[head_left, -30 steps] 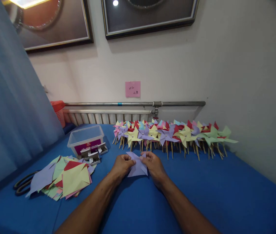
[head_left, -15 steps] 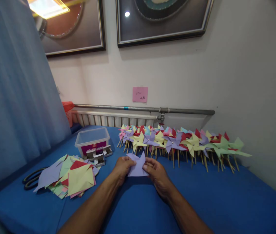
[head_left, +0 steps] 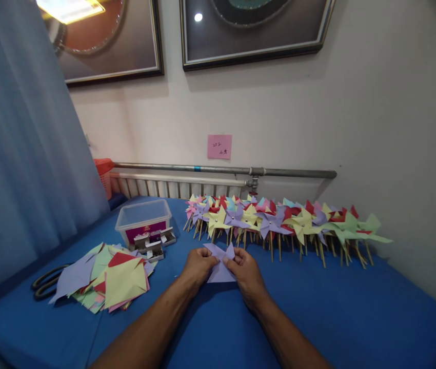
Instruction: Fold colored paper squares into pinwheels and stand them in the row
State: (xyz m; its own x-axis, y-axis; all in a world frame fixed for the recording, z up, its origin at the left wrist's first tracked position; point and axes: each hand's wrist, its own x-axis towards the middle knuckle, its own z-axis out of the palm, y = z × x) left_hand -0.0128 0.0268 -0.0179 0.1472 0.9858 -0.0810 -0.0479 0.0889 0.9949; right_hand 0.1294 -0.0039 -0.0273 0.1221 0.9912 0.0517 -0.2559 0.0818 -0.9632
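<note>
Lavender pinwheel paper [head_left: 221, 274] between left hand [head_left: 198, 266] and right hand [head_left: 245, 272], neither nearer; each pinches one side, thumb inward; pointed corners [head_left: 230, 251] on far side, straight edge [head_left: 221, 281] near.

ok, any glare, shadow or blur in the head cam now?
Head view: rectangular glare on the left framed picture, small bright spot on the right framed picture; head view: soft shadow on the blue cover below the purple paper; head view: right-hand corners darkened; head view: contents of the nearest small box too soft to identify.
</note>
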